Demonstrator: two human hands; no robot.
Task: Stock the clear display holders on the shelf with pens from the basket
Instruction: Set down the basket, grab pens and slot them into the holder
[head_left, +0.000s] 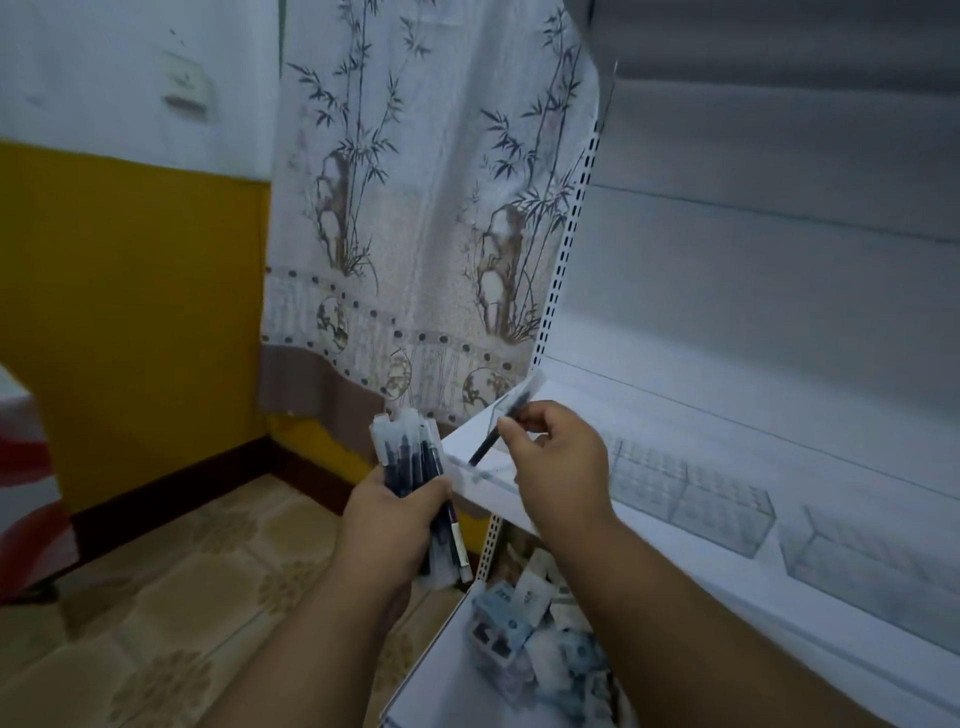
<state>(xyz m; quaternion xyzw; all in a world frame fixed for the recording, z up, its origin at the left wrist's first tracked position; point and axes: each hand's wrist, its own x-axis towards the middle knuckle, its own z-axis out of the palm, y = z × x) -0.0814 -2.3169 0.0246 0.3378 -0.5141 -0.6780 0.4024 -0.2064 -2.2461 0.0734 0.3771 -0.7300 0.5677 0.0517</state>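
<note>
At the far left of the frame we saw a yellow wall panel (145, 322) above a patterned tile floor (171, 613), and just right of it a white curtain (415, 218) printed with bamboo. Low in the middle, our left hand (387, 535) was clenched around a bundle of pens (415, 467), dark-bodied with clear caps, standing nearly upright with the caps toward the curtain. Just to the right, our right hand (558, 457) pinched a single pen (501, 423) between thumb and fingertips, tilted with its clear cap toward the upper right and its dark end pointing down over the left corner of the white shelf (691, 415). Further right on that shelf stood the clear display holders (691, 493) in a row, the nearest just beside the right hand; we could not tell whether any held pens. Below the shelf, at lower centre, small packaged items (524, 623) lay heaped on a lower shelf.
</note>
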